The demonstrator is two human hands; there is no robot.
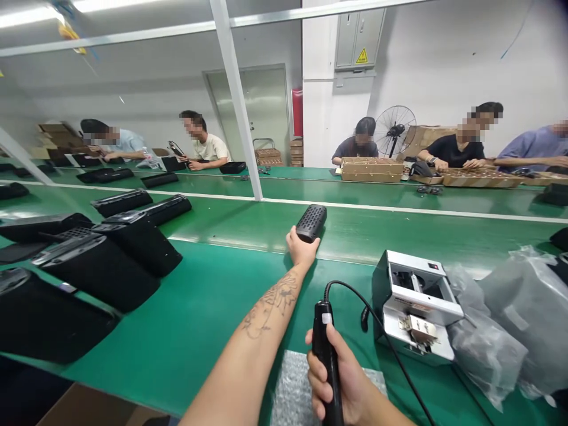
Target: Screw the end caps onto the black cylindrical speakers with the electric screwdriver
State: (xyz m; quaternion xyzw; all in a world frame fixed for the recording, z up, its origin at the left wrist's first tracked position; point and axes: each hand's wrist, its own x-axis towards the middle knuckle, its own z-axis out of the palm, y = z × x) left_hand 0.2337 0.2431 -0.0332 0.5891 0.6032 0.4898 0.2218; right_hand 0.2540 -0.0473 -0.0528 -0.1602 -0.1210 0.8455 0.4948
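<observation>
Stretched far forward, my left hand [303, 249] grips the near end of a black housing with a perforated, rounded face [312, 222]. That housing is at the green conveyor belt beyond my bench; whether it touches the belt I cannot tell. Close to me, my right hand [339, 373] is wrapped round a black electric screwdriver [326, 349], held upright with its cord leaving the top. The tool's lower end is out of frame. Beneath this hand lies a grey, foam-like mat [290, 384].
Several black speaker-like housings [119, 266] crowd the left side. To the right stands a white and black screw feeder [419, 305] beside clear plastic bags [501, 319]. A metal post [237, 100] rises past the belt [377, 234]. Several co-workers sit across from me behind cardboard trays [371, 170].
</observation>
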